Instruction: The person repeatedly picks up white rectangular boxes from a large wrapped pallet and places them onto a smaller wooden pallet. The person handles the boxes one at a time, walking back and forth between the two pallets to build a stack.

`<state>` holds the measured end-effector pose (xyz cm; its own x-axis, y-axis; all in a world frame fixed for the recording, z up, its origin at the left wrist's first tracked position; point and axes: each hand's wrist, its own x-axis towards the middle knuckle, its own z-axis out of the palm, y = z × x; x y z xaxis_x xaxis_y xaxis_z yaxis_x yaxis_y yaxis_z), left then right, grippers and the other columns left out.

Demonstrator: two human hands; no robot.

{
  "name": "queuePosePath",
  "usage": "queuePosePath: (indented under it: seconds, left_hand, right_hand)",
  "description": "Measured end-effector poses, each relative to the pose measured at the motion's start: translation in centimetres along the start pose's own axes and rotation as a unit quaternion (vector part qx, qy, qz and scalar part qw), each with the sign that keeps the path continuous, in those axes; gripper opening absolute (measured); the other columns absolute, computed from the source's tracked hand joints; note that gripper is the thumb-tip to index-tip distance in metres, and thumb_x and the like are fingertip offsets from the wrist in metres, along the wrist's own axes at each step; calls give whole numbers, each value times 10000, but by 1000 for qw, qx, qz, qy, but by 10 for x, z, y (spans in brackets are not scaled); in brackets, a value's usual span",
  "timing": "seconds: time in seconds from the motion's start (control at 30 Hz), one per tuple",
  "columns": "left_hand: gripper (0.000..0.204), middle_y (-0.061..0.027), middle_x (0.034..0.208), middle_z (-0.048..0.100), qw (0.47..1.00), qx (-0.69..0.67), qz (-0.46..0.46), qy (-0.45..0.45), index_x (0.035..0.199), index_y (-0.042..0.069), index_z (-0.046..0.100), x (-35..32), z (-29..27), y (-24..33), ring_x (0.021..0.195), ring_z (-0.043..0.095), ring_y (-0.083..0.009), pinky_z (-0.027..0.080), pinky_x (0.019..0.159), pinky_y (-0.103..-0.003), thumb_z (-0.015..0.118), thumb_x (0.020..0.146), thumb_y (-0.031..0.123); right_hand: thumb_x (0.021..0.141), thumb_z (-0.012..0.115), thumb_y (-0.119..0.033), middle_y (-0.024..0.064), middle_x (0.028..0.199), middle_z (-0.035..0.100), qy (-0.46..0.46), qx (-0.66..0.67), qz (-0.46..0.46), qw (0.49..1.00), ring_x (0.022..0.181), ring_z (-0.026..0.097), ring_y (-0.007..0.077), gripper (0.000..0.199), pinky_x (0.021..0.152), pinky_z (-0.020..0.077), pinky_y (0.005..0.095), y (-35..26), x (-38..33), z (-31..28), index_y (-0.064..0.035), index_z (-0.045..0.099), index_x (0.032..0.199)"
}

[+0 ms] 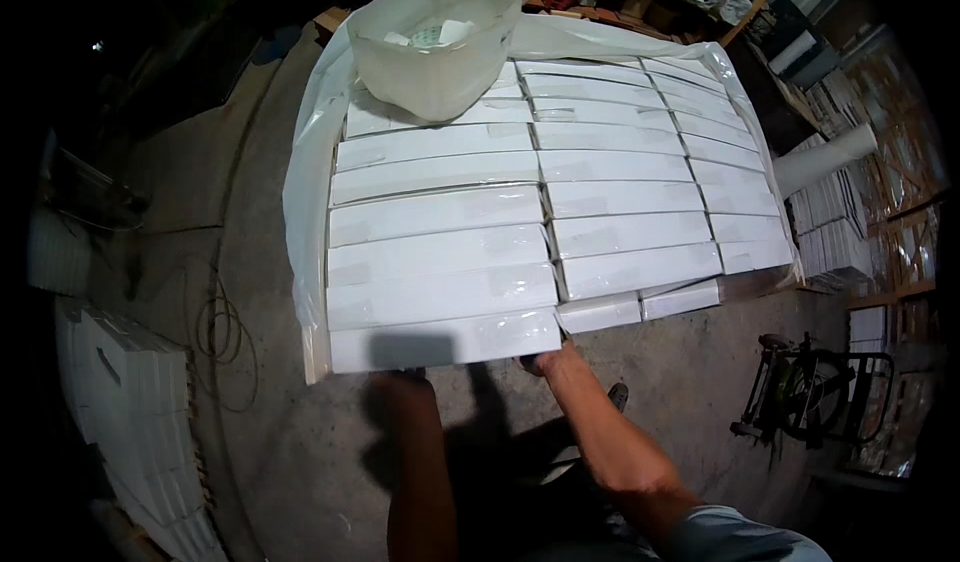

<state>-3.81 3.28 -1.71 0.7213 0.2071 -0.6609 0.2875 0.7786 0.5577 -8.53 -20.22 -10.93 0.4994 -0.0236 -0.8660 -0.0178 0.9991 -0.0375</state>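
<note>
A long white cardboard box (445,343) lies at the near end of the left row of a large stack. My right hand (540,361) grips its near right corner, the fingers partly out of sight below the edge. My left hand (402,390) is closed at the front edge of the same box, left of its middle. It lies in deep shadow, and its fingertips are hidden. Clear tape runs over the box ends. Behind it, several similar white boxes (620,200) lie packed side by side in three rows.
White plastic film (306,224) wraps the stack's sides. A translucent plastic bin or bag (430,82) with white scraps stands on its far left. A white roll (826,161) juts out at right. White stacks (130,402), a hose (222,337) and a black wheeled frame (812,390) stand around.
</note>
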Motion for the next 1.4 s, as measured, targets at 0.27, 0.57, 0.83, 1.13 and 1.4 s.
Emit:
queuePosePath:
  seconds: [0.27, 0.57, 0.83, 1.13, 1.4]
  left_hand:
    - [639, -121, 1229, 421, 999, 38, -7, 20, 1313, 79, 359, -76, 59, 25, 1044, 442, -306, 386, 894, -465, 364, 869, 538]
    - [709, -198, 1314, 401, 963, 182, 93, 175, 1297, -87, 322, -87, 112, -31, 1154, 437, -299, 347, 984, -369, 320, 922, 514]
    - [812, -287, 1083, 546, 875, 324, 170, 317, 1050, -219, 473, -65, 94, -48, 940, 566, -354, 467, 825, -381, 338, 890, 566]
    - [888, -346, 937, 576, 814, 404, 208, 362, 875, -198, 565, -54, 103, -37, 876, 571, -445, 448, 790, -462, 291, 858, 646]
    - [807, -135, 1417, 258, 968, 228, 6, 100, 1406, 118, 207, -92, 96, -27, 1248, 305, -364, 352, 875, -618, 316, 835, 679]
  right_hand:
    - [919, 343, -473, 194, 991, 575, 62, -149, 40, 986, 750, 593, 285, 559, 692, 512, 420, -8, -56, -11, 45, 437, 1109]
    - [937, 388, -384, 209, 1073, 582, 55, -337, 54, 938, 877, 612, 272, 536, 711, 525, 358, -59, -144, -97, 83, 406, 1199]
    - [944, 391, -335, 203, 1051, 592, 138, -352, 76, 923, 869, 615, 275, 471, 700, 529, 353, -121, -197, -164, 79, 445, 1163]
    - [916, 444, -281, 147, 857, 621, 92, -403, -55, 909, 742, 621, 244, 344, 645, 526, 345, -198, -250, -179, 41, 515, 1015]
    - [887, 475, -202, 156, 775, 614, 301, -317, -198, 878, 552, 565, 235, 244, 499, 478, 385, -211, -348, -357, 28, 553, 863]
